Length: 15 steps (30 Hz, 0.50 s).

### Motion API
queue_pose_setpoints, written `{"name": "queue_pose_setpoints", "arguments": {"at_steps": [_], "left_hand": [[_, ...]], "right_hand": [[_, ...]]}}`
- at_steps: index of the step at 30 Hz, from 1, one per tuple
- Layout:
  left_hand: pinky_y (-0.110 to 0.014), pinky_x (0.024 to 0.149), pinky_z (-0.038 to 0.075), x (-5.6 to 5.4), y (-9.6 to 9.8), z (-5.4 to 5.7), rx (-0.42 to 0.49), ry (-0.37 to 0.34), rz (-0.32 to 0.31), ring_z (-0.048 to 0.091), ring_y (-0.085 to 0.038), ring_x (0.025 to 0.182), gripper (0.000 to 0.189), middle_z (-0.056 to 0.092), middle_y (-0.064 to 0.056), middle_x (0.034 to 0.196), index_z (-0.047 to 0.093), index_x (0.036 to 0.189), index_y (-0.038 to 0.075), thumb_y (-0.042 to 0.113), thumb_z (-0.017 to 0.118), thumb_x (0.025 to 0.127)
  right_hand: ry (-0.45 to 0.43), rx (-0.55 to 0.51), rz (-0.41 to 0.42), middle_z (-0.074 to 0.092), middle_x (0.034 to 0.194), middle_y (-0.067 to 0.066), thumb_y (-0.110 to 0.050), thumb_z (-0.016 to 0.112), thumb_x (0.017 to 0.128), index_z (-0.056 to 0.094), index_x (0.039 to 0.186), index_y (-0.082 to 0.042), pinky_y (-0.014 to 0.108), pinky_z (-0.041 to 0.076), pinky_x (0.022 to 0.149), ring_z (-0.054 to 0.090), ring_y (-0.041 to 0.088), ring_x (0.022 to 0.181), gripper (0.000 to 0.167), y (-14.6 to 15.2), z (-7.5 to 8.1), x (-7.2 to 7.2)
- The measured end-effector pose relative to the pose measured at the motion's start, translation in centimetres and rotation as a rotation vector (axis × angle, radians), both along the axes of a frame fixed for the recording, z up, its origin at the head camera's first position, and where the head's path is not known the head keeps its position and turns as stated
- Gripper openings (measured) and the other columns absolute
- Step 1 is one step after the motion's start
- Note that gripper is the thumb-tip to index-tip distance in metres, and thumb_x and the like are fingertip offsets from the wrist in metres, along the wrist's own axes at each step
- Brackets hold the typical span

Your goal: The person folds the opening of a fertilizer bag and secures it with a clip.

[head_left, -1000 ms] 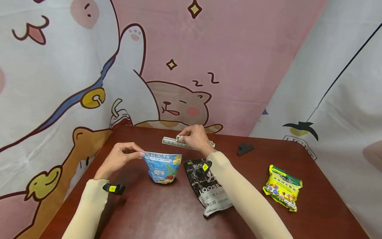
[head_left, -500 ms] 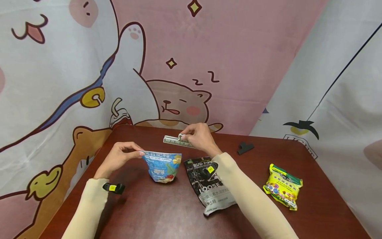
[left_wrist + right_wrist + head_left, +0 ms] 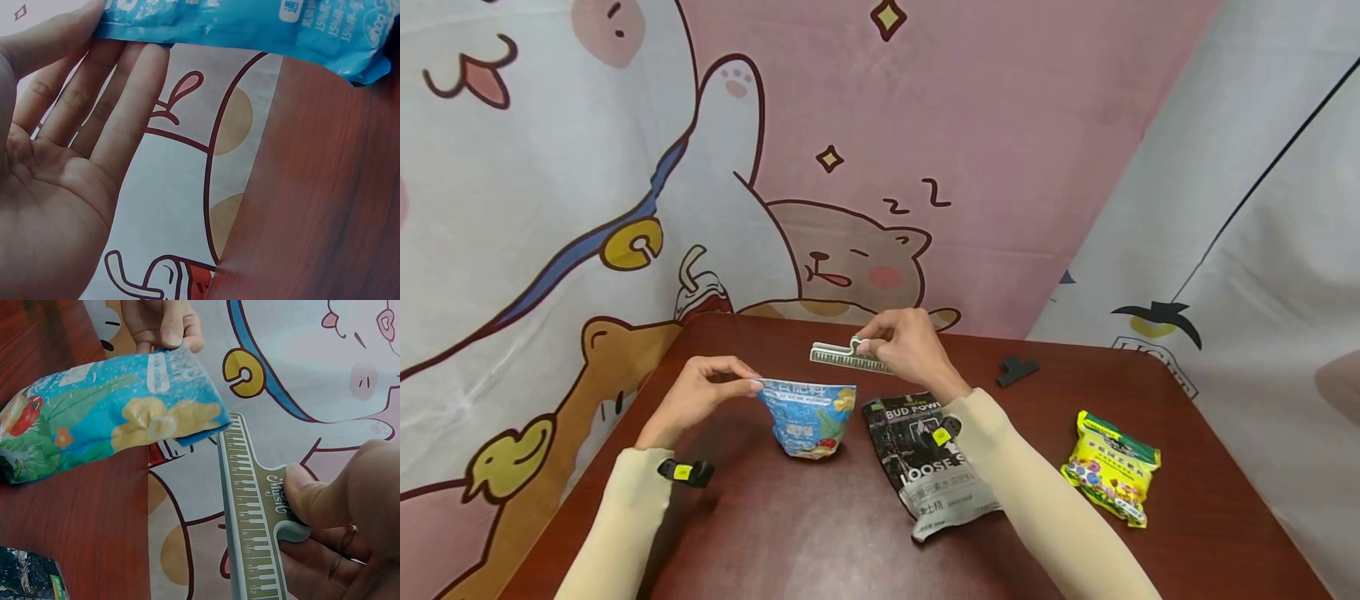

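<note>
A blue bag (image 3: 808,423) with printed vegetables stands upright on the table, left of the middle. My left hand (image 3: 700,396) pinches its top left corner between thumb and fingers; the left wrist view shows the fingertips behind the bag's top edge (image 3: 206,25). Just behind and to the right, my right hand (image 3: 906,346) holds a long clip (image 3: 838,357) by its handle. In the right wrist view the clip (image 3: 250,525) has piano keys, numbers and the word "Music" printed on it, and its far end overlaps the bag's top corner (image 3: 206,422).
A black and grey bag (image 3: 917,467) lies flat under the right forearm. Farther right is a yellow and green bag (image 3: 1112,468). A small dark clip (image 3: 1018,371) lies toward the back of the brown table (image 3: 820,533). A printed cloth (image 3: 1000,125) hangs behind.
The right hand has drawn slightly to the right and its forearm has swung right, showing more of the black bag. The left hand and blue bag stay nearly still.
</note>
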State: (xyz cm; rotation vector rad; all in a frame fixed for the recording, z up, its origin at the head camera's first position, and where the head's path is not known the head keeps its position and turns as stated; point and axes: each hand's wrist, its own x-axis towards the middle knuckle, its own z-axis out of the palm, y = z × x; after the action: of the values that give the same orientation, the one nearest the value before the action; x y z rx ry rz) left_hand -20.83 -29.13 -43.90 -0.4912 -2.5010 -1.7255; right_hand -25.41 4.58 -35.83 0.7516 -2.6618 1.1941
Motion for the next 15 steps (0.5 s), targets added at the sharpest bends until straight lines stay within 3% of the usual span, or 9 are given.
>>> {"name": "queue_pose_setpoints", "arguments": {"at_steps": [15], "left_hand": [[-0.032, 0.077, 0.061, -0.1, 0.0, -0.1, 0.01, -0.005, -0.006, 0.071, -0.021, 0.084, 0.013, 0.077, -0.005, 0.095, 0.08, 0.097, 0.007, 0.019, 0.079, 0.091]], "right_hand": [[0.063, -0.017, 0.056, 0.077, 0.083, -0.006, -0.013, 0.08, 0.088, 0.083, 0.09, -0.018, 0.025, 0.048, 0.058, 0.066, 0.005, 0.065, 0.006, -0.7, 1.1, 2.3]]}}
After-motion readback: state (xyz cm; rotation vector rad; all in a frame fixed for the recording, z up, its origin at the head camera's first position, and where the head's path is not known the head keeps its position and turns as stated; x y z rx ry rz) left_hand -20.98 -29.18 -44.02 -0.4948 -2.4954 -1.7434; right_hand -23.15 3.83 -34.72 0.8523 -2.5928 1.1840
